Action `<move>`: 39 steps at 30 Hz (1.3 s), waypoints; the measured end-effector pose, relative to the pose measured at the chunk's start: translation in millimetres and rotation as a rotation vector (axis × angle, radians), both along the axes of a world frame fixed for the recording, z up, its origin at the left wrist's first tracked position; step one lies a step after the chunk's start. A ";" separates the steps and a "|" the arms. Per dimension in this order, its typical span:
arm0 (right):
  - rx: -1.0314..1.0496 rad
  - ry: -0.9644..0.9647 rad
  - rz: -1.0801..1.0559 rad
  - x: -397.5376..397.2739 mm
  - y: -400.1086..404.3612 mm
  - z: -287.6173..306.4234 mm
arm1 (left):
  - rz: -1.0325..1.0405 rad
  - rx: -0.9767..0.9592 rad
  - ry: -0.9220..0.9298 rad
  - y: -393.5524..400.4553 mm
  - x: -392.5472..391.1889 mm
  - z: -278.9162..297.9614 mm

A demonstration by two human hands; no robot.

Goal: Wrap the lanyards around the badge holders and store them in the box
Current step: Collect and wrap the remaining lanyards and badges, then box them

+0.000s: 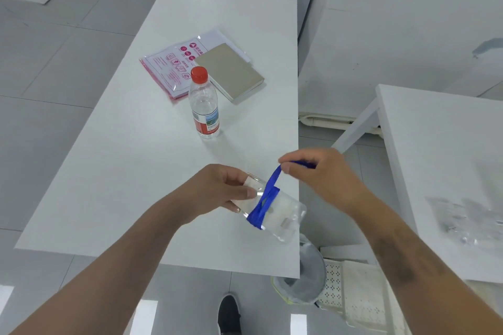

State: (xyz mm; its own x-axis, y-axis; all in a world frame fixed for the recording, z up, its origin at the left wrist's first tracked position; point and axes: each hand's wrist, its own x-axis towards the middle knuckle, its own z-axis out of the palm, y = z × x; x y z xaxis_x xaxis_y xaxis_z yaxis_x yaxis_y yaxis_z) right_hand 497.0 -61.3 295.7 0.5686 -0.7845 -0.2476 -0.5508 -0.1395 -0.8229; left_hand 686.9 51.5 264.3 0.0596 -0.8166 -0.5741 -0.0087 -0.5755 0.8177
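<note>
A clear plastic badge holder [283, 215] hangs in the air over the near right corner of the white table [141, 160]. My left hand [220, 190] grips its left end between thumb and fingers. A blue lanyard [265, 204] is wound several turns around the holder's middle. One strand rises from the wraps to my right hand [318, 171], which pinches the lanyard's free end above and to the right of the holder. I see no storage box that I can name with certainty.
On the table stand a water bottle [204, 103] with a red cap, a grey notebook [231, 73] and a pink-printed plastic bag [171, 68]. A second white table [435, 144] at right holds clear plastic holders [468, 223]. White perforated baskets [353, 288] sit on the floor.
</note>
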 end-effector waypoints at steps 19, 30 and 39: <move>-0.210 0.164 -0.045 -64.1 33.7 0.4 | 0.194 -0.159 -0.167 0.4 -77.7 4.1; 0.052 -0.093 -0.304 -201.9 9.2 -9.8 | 0.275 -0.078 0.106 -14.6 -213.7 22.4; 0.113 -0.148 -0.305 -352.8 -14.7 -3.5 | 0.368 -0.076 0.105 -35.1 -372.2 40.3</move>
